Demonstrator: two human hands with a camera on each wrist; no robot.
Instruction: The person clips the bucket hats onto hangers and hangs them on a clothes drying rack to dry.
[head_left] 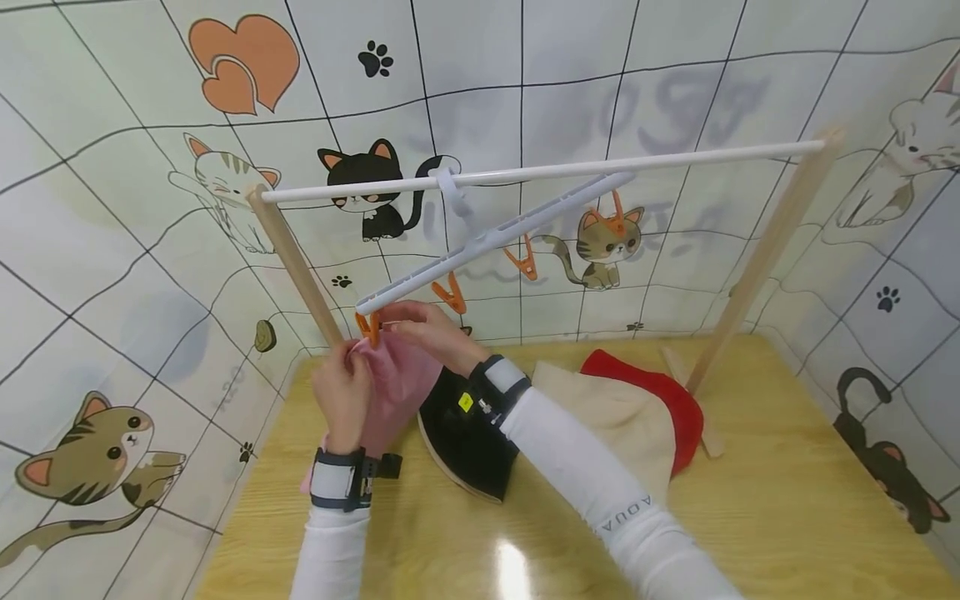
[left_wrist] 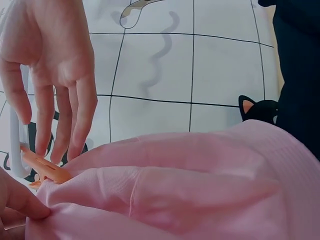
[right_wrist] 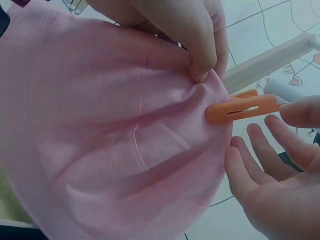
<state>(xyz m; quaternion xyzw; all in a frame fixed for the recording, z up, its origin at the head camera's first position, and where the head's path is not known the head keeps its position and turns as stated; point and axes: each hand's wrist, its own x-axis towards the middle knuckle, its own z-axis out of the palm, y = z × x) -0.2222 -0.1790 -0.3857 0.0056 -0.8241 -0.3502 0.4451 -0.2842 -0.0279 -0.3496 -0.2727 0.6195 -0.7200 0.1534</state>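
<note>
A pink cloth hat (head_left: 399,377) hangs below the low left end of a pale blue clip hanger (head_left: 487,242). An orange clip (right_wrist: 240,110) at that end bites the hat's edge. My left hand (head_left: 343,392) pinches the pink cloth beside the clip, thumb against the fingers. My right hand (head_left: 435,335) is at the clip's other side. In the right wrist view its thumb meets the clip's outer end, while its other fingers (right_wrist: 260,145) extend loosely beside the cloth. The hat's stitched brim (left_wrist: 300,165) faces away from the clip.
The hanger hooks over a white rod (head_left: 555,172) on wooden posts (head_left: 765,258), tilted up to the right. Other orange clips (head_left: 452,296) dangle from it. On the wooden table (head_left: 795,500) lie a black item (head_left: 468,442) with a yellow label and a cream-and-red cloth item (head_left: 615,408).
</note>
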